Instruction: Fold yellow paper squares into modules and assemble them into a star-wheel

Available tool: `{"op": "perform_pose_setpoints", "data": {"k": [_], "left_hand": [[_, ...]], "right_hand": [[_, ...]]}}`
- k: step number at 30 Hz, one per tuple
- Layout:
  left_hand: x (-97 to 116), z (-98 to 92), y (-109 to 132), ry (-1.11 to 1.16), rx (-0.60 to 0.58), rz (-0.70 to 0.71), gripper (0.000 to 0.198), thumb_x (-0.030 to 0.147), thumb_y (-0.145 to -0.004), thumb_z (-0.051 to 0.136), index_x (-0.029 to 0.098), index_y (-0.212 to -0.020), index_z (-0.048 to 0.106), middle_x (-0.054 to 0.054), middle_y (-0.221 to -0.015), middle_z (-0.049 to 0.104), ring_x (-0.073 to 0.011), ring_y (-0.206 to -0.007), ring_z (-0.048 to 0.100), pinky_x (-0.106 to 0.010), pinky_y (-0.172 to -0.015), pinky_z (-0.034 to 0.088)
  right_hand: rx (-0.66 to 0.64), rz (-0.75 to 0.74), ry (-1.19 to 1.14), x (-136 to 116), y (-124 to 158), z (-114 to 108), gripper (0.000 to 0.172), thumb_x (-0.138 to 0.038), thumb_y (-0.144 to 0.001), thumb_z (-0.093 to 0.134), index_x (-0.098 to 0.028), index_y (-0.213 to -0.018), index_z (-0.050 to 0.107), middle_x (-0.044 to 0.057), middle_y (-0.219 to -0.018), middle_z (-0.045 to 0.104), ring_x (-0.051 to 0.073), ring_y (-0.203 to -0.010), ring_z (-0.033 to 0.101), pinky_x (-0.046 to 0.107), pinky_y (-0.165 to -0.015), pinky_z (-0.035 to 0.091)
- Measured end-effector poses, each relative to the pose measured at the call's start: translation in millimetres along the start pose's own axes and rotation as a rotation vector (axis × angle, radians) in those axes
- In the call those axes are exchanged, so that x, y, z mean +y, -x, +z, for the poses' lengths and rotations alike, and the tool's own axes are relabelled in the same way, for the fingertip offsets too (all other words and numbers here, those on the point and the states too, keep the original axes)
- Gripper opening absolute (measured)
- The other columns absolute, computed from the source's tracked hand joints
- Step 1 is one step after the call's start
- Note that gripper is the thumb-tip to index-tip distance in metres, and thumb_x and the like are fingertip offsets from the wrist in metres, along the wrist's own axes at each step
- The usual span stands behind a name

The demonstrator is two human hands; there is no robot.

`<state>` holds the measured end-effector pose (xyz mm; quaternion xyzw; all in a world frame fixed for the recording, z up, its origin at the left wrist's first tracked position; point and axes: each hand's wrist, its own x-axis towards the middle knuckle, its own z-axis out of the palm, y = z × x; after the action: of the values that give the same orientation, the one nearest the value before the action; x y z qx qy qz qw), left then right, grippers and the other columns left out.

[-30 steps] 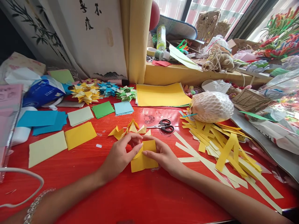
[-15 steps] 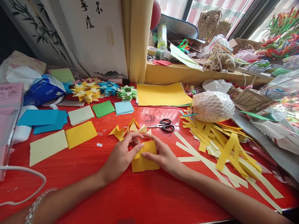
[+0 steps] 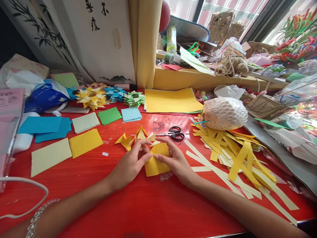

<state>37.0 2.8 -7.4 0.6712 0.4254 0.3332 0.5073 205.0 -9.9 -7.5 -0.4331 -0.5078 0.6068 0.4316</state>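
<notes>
A yellow piece of paper with crease lines is held between my two hands over the red table. My left hand pinches its left edge between thumb and fingers. My right hand grips it from the right, thumb lying across the front and fingers behind. Just beyond my fingertips sit several folded yellow paper pieces, partly hidden by my left hand. Black-handled scissors lie past my right hand, blades pointing left.
Yellow paper strips are heaped at the right, by a net-wrapped round object. At the left lie yellow rectangles, blue sheets and green paper. Folded paper rings and large yellow sheets are at the back.
The yellow paper has turned slightly and moved up and to the right. My right thumb has shifted up along it, and both hands keep hold of it.
</notes>
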Motion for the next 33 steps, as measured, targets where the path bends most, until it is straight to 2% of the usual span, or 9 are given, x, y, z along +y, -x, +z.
{"op": "perform_pose_setpoints", "data": {"k": [5, 9, 12, 14, 19, 24, 29, 33], "left_hand": [[-4, -2.1, -6, 0.134, -0.048, 0.02, 0.026, 0.022, -0.084, 0.048, 0.025, -0.109, 0.042, 0.001, -0.086, 0.042, -0.0112, -0.083, 0.045, -0.023, -0.078, 0.04], [0, -5.8, -8, 0.149, -0.09, -0.053, 0.033, 0.024, -0.079, 0.055, 0.023, -0.11, 0.045, -0.001, -0.096, 0.046, -0.0109, -0.078, 0.046, -0.024, -0.074, 0.041], [5, -7.1, -7, 0.101, -0.117, -0.115, 0.017, 0.033, -0.08, 0.054, 0.018, -0.086, 0.054, 0.001, -0.081, 0.05, -0.0121, -0.074, 0.046, -0.023, -0.066, 0.04], [7, -7.0, -6, 0.053, -0.111, -0.117, 0.023, 0.037, -0.082, 0.05, 0.016, -0.073, 0.053, 0.003, -0.069, 0.048, -0.011, -0.066, 0.044, -0.021, -0.059, 0.037], [9, -5.4, -5, 0.035, -0.07, -0.149, 0.03, 0.039, -0.084, 0.046, 0.016, -0.065, 0.05, 0.005, -0.06, 0.044, -0.0091, -0.056, 0.039, -0.02, -0.051, 0.032], [7, -6.7, -6, 0.114, -0.045, -0.15, 0.025, 0.037, -0.083, 0.048, 0.017, -0.068, 0.052, 0.005, -0.058, 0.048, -0.0096, -0.054, 0.045, -0.021, -0.053, 0.037], [5, -8.7, -7, 0.163, -0.028, -0.173, 0.024, 0.037, -0.083, 0.048, 0.016, -0.074, 0.056, 0.004, -0.058, 0.052, -0.0106, -0.054, 0.051, -0.023, -0.055, 0.043], [4, -8.3, -7, 0.216, -0.049, -0.189, 0.019, 0.034, -0.081, 0.052, 0.016, -0.083, 0.059, 0.003, -0.061, 0.057, -0.0097, -0.052, 0.054, -0.021, -0.053, 0.044]], "right_hand": [[0.029, 0.021, -0.014, -2, -2, -2, 0.039, -0.022, -0.077, 0.058, -0.027, -0.114, 0.046, 0.0, -0.087, 0.057, 0.012, -0.064, 0.056, 0.023, -0.057, 0.048], [-0.004, 0.012, -0.019, -1, -4, -4, 0.042, -0.022, -0.076, 0.059, -0.027, -0.116, 0.045, 0.0, -0.086, 0.057, 0.012, -0.069, 0.056, 0.023, -0.059, 0.048], [-0.114, 0.005, -0.031, 0, -4, -5, 0.047, -0.023, -0.076, 0.061, -0.028, -0.119, 0.043, 0.001, -0.092, 0.057, 0.013, -0.076, 0.058, 0.023, -0.064, 0.048], [-0.182, 0.011, -0.027, 0, -4, -5, 0.049, -0.023, -0.077, 0.06, -0.029, -0.122, 0.041, 0.001, -0.093, 0.057, 0.013, -0.078, 0.058, 0.023, -0.065, 0.048], [-0.233, 0.016, 0.061, 0, -2, -7, 0.051, -0.024, -0.077, 0.06, -0.031, -0.124, 0.041, 0.003, -0.1, 0.056, 0.015, -0.079, 0.059, 0.025, -0.065, 0.048], [-0.179, 0.035, 0.092, 2, -2, -6, 0.05, -0.028, -0.078, 0.059, -0.03, -0.124, 0.04, 0.002, -0.091, 0.059, 0.018, -0.082, 0.059, 0.03, -0.068, 0.049], [-0.041, 0.006, 0.061, 4, -3, -5, 0.032, -0.031, -0.079, 0.057, -0.02, -0.109, 0.051, 0.005, -0.098, 0.059, 0.016, -0.084, 0.058, 0.026, -0.071, 0.047], [-0.044, 0.011, 0.002, 4, -3, -5, 0.028, -0.031, -0.081, 0.055, -0.019, -0.106, 0.053, 0.004, -0.095, 0.061, 0.015, -0.08, 0.058, 0.024, -0.068, 0.046]]}}
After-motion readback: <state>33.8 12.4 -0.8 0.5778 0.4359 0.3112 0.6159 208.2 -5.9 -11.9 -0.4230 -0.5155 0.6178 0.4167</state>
